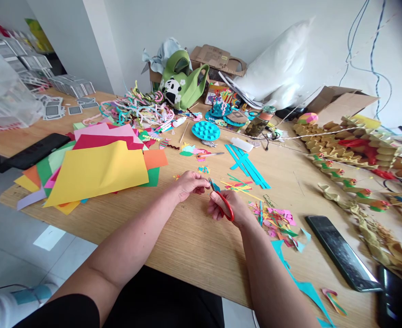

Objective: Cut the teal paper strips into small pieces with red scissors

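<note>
My right hand (226, 207) is closed around the red handles of a pair of scissors (229, 208), whose blades point up and left toward my other hand. My left hand (190, 186) is pinched, thumb against fingers, just left of the blade tips; whatever it holds is too small to make out. Small blue and yellow paper bits (203, 170) lie just beyond my hands. Thin yellow and red paper strips (238, 185) are spread to the right, and blue paper strips (247, 165) cross each other farther back.
Coloured paper sheets (101, 166) are stacked at the left. Paper scraps (279, 221) and a phone (342, 253) lie to the right. Behind are a round blue piece (205, 130), a green panda bag (180, 82) and a jar (260, 122). Egg-carton pieces (351, 141) fill the far right.
</note>
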Demonstrator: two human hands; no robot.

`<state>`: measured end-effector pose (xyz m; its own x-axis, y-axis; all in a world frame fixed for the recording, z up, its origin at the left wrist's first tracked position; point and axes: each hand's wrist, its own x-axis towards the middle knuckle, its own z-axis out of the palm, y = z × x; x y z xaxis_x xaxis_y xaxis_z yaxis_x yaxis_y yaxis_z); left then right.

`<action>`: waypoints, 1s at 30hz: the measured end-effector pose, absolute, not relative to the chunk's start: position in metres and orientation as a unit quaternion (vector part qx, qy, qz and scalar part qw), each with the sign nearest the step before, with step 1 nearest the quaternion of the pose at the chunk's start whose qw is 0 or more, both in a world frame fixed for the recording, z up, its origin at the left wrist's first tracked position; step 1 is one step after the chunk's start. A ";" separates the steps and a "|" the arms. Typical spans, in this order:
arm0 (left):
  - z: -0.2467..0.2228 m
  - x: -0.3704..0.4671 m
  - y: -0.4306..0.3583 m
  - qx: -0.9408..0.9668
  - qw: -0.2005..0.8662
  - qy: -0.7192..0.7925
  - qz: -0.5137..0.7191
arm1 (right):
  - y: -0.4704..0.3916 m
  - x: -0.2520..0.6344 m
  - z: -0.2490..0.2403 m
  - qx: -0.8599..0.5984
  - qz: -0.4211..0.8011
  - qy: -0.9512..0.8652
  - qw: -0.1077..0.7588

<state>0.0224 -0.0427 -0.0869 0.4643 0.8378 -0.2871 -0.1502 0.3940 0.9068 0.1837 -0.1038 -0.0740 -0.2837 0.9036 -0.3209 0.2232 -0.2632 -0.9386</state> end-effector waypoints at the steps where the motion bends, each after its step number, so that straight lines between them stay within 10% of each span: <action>1: -0.087 0.022 -0.043 0.437 0.735 0.394 0.336 | -0.104 0.184 -0.074 -0.528 0.594 -0.536 0.285; 30: -0.087 0.023 -0.043 0.412 0.747 0.388 0.348 | -0.103 0.183 -0.078 -0.540 0.600 -0.516 0.287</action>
